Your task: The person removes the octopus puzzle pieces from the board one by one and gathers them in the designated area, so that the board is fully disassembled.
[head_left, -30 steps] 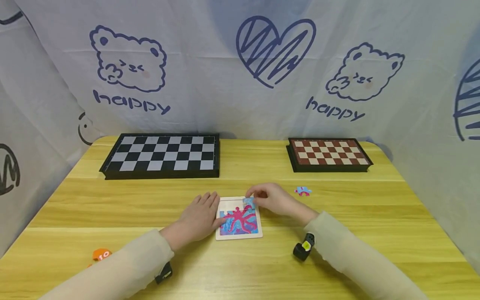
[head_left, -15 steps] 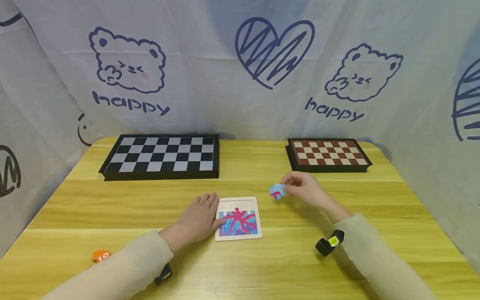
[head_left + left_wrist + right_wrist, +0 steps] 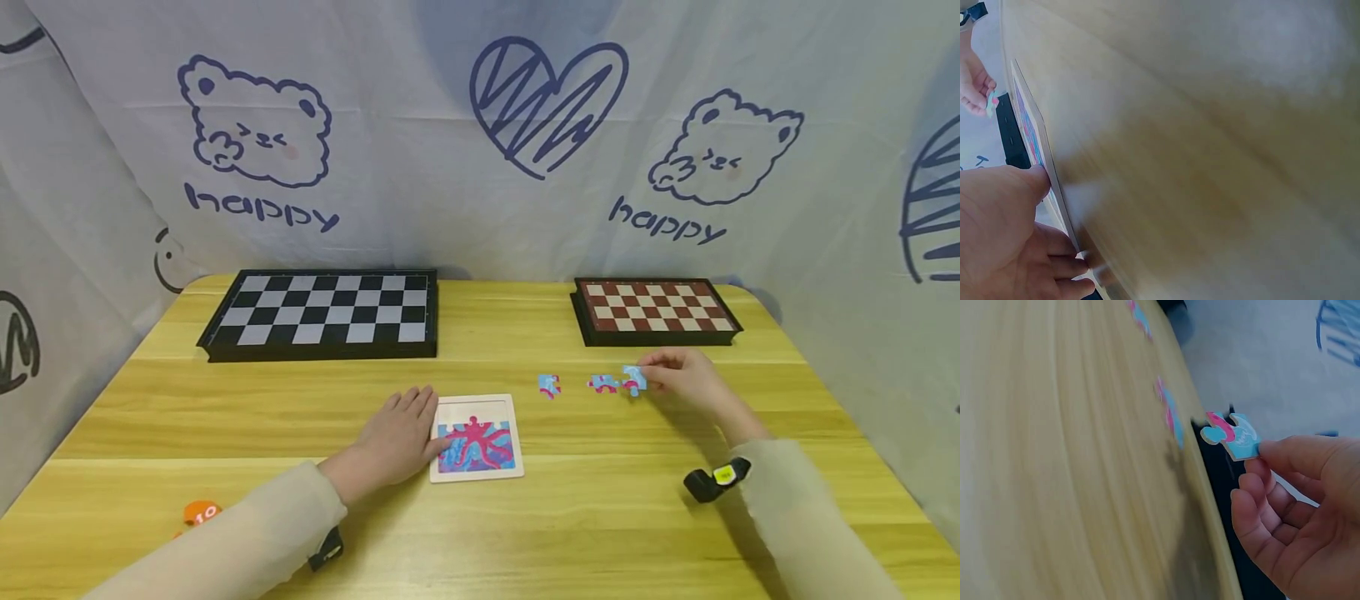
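Observation:
A jigsaw puzzle in a pale square frame [image 3: 476,476] lies mid-table, showing a pink octopus on blue. Its top strip is bare. My left hand [image 3: 392,439] rests along the frame's left edge with straight fingers, the thumb over the rim; the left wrist view shows that thumb [image 3: 1036,181] close up. To the right, my right hand [image 3: 686,379] pinches a blue and pink jigsaw piece [image 3: 1235,436] between thumb and forefinger, raised off the table in the right wrist view. Two more jigsaw pieces lie nearby, one left [image 3: 549,385] and one in the middle [image 3: 602,383].
A black-and-white chessboard [image 3: 330,308] stands at the back left, a smaller red-and-white chessboard [image 3: 660,308] at the back right. An orange item marked 10 [image 3: 202,512] lies by the left sleeve, partly hidden. A printed cloth [image 3: 450,167] hangs behind the table [image 3: 562,533].
My right hand has moved right, away from the frame, whose upper right corner is now bare. One jigsaw piece now lies on the table and another is pinched. The left hand stays put.

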### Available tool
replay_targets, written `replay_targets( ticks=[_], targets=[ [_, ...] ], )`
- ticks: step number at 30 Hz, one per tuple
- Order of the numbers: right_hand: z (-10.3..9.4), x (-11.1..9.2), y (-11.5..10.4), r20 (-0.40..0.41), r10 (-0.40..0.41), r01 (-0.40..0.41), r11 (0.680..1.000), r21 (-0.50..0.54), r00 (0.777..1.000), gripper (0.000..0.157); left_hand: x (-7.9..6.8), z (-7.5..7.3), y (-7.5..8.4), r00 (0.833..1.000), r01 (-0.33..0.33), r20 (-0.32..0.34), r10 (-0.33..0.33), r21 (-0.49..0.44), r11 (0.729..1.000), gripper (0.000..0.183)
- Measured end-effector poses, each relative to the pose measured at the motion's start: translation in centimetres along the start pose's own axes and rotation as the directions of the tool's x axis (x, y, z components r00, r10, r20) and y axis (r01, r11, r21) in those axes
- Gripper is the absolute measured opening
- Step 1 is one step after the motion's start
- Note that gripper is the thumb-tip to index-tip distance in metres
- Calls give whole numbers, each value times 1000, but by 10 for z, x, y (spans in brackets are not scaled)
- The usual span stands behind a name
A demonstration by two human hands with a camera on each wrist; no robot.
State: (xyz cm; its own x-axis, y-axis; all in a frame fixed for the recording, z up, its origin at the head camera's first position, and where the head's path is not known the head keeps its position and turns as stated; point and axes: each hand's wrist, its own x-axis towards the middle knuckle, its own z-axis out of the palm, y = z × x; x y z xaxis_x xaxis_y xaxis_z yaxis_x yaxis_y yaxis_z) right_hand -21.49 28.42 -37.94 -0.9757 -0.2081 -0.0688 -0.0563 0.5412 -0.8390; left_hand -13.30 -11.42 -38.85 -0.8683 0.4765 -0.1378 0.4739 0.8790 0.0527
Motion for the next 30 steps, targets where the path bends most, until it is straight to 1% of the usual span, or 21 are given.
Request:
replay_targets(
  ticks=[7,11,14,18,21,27,30],
  targets=[
    [-16,1,22,4,26,-26,1000,8,1000,24,1,1,-1,1000,5,0,-5,9,1000,67],
    [-22,2,28,-6,38,-39,998,-49,999,24,1,2,-1,1000,4,1,-4,17,1000,68],
    [-27,2,30,-11,57,-58,993,-104,998,24,1,2,-1,1000,2,-3,-2,10,1000,67],
    [-30,4,32,-5,95,-94,986,-140,996,26,1,1,0,1000,0,-3,0,6,1000,66],
    [-31,5,31,4,118,-116,982,-148,993,27,1,0,0,1000,0,-1,0,8,1000,66],
    [-32,8,31,16,131,-126,976,-178,991,27,0,0,0,1000,-1,-3,1,10,1000,66],
    [-33,9,32,29,144,-137,976,-171,989,27,0,0,0,1000,2,-3,-2,11,1000,66]
  ],
)
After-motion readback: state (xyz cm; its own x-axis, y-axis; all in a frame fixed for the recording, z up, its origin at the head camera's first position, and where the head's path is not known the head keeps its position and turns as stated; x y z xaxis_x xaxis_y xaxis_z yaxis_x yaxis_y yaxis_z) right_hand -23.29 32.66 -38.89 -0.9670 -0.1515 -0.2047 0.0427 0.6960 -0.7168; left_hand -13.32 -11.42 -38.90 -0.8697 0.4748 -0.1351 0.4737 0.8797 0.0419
